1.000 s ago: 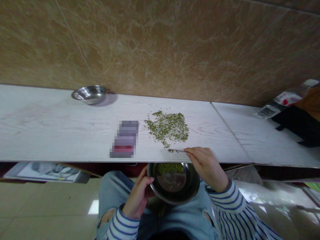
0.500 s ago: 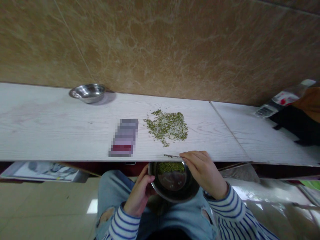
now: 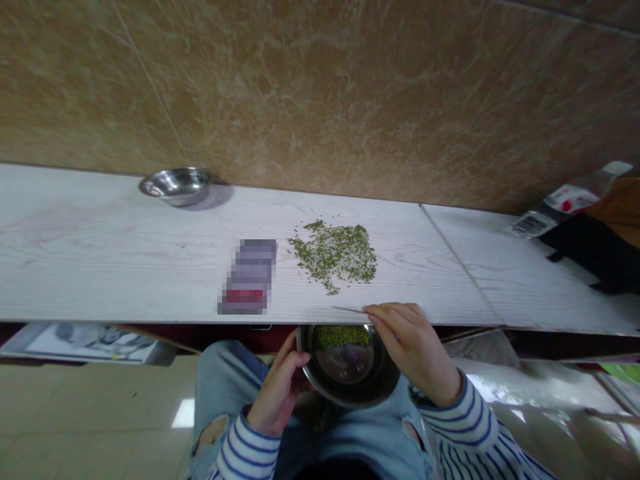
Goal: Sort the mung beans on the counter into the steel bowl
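Note:
My left hand (image 3: 281, 388) grips the left rim of a steel bowl (image 3: 385, 375), thumb over the edge. The bowl is tilted below the table's front edge, with mung beans (image 3: 343, 335) gathered along its far side. Above its right side, my right hand (image 3: 407, 341) pinches a thin flat piece (image 3: 346, 309), seen almost edge-on, so its kind is unclear. That piece lies low over the tabletop close to the front edge. Farther back on the table, more mung beans (image 3: 345, 250) are spread in a loose patch.
A blurred-out phone-shaped object (image 3: 249, 277) lies left of the spread beans. Against the wall stands a second steel bowl (image 3: 175, 187). At the right, a plastic bottle (image 3: 565, 200) lies beside a black and brown bag (image 3: 600, 250). Papers (image 3: 95, 343) sit on a shelf beneath the white tabletop (image 3: 100, 267).
The few beans along the thin piece at the table edge are gone from there. My right hand has shifted slightly right with the piece. My left hand and bowl have hardly moved.

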The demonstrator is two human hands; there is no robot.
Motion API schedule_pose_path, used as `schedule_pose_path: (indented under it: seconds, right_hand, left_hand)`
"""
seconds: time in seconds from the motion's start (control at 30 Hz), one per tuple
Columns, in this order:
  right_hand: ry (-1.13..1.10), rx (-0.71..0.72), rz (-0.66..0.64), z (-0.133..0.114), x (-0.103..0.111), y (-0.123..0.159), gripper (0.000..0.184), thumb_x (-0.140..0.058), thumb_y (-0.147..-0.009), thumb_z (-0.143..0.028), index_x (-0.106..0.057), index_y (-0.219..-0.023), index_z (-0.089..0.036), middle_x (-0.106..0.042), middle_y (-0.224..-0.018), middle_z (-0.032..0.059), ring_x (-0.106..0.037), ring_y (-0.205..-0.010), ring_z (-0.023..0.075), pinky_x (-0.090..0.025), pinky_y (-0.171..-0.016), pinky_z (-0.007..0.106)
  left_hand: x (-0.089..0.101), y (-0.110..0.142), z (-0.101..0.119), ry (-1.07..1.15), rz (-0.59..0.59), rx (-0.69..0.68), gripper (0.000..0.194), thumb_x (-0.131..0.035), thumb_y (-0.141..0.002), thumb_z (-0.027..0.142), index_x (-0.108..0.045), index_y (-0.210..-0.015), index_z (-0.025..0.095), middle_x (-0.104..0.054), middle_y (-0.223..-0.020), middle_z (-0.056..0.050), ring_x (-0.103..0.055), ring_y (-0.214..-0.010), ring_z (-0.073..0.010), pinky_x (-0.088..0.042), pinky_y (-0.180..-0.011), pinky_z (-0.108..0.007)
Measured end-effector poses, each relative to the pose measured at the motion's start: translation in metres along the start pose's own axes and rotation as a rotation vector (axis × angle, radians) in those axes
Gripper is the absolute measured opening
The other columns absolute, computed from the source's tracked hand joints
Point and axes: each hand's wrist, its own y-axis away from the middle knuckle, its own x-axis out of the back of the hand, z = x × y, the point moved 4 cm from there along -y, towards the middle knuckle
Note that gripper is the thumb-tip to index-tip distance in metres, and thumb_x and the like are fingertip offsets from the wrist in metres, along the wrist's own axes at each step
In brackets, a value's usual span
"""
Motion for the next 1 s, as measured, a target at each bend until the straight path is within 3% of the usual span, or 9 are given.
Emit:
schedule_pose_path:
  seconds: [0.57,0.8,1.0]
  right_hand:
    - [0.085,-0.042,-0.007,0.034,-0.023,-0.056,0.022,-0.044,-0.093,-0.023,-0.063,-0.104,-0.023,-0.071,-0.096,0.0039,-0.064,-0.088,0.0165,-0.043,-0.080,0.032]
    - [0.071,-0.054,0.065,0.041,-0.018,-0.066,0.022,-0.045,-0.093,-0.024,-0.063,-0.105,-0.021,-0.070,-0.096,0.0052,-0.064,-0.087,0.0179,-0.044,-0.079,0.034]
    - [0.072,-0.057,0.003,0.039,-0.025,-0.067,0.021,-0.046,-0.093,-0.022,-0.062,-0.105,-0.022,-0.071,-0.095,0.0042,-0.064,-0.088,0.0174,-0.043,-0.080,0.032]
  left_hand:
    - [0.012,-0.005,0.003,0.042,0.039,-0.009,0.055,-0.063,-0.067,0.025,-0.056,-0.121,0.024,-0.069,-0.106,-0.006,-0.063,-0.093,-0.0228,-0.047,-0.071,-0.031]
    - [0.013,-0.004,0.000,0.072,0.030,-0.006,0.057,-0.063,-0.068,0.023,-0.055,-0.124,0.023,-0.069,-0.105,-0.006,-0.063,-0.093,-0.0233,-0.047,-0.073,-0.032]
    - [0.011,-0.001,0.003,0.064,0.026,-0.006,0.055,-0.060,-0.071,0.022,-0.052,-0.125,0.023,-0.068,-0.105,-0.006,-0.063,-0.093,-0.0230,-0.048,-0.072,-0.032]
